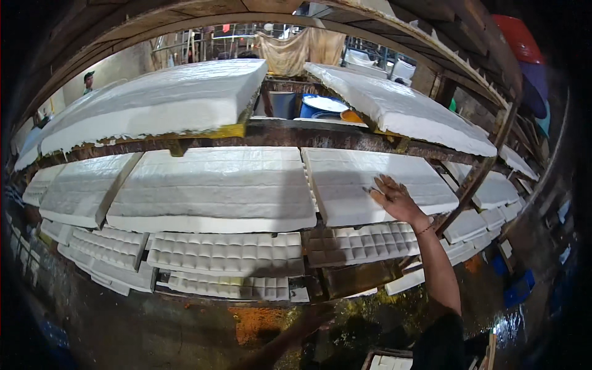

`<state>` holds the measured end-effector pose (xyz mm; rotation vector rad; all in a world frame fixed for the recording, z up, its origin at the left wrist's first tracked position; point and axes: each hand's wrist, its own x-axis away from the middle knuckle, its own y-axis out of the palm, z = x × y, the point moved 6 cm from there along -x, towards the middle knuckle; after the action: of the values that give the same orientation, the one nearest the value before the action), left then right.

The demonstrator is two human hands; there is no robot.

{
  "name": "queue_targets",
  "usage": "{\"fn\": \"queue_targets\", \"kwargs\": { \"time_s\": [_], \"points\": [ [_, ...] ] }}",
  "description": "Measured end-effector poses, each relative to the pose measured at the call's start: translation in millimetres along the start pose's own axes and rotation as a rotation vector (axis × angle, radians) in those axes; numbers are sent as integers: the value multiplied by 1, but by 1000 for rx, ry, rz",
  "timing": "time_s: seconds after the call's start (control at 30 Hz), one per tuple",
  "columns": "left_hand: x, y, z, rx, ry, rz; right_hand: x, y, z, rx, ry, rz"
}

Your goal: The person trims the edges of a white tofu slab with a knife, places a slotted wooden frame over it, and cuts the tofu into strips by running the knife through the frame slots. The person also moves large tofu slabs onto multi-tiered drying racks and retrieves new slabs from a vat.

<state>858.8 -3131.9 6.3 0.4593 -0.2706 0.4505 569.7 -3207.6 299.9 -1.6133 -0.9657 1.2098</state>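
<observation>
My right hand [393, 198] lies palm down with fingers spread on a smooth white slab [364, 179], which looks like tofu, on the middle shelf level. Faint grid lines mark the slab's top. Left of it, across a narrow gap, rests a wider white slab [216, 191] of the same kind. Low in the picture, in deep shadow, my left hand [316, 316] is a dim shape in front of the rack; its fingers cannot be made out. It appears apart from the slabs.
Two thick white slabs, one at left [154, 92] and one at right [407, 105], sit on the upper level. Lower down are scored white slabs [225, 251]. A rack post [475, 185] slants beside my right arm. Behind stands a blue drum [311, 110]; a blue crate [519, 288] is at right.
</observation>
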Motion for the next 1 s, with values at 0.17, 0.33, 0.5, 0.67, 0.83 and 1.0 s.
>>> {"fn": "queue_targets", "kwargs": {
  "time_s": [0.17,0.33,0.5,0.67,0.83,1.0],
  "points": [
    [73,19,198,-437,577,-175,2,13,19,-63,112,-103],
    [19,-28,361,-826,883,316,-31,-4,35,-448,74,-90],
    [-112,-79,426,-1366,504,547,-114,-4,240,344,327,-204],
    [-140,-85,433,-1285,171,499,-165,20,337,165,458,-264],
    [-137,-81,442,-1157,81,527,-183,50,384,-13,466,-305],
    [-136,-75,441,-1038,65,525,-163,55,407,-175,468,-278]
  ]
}}
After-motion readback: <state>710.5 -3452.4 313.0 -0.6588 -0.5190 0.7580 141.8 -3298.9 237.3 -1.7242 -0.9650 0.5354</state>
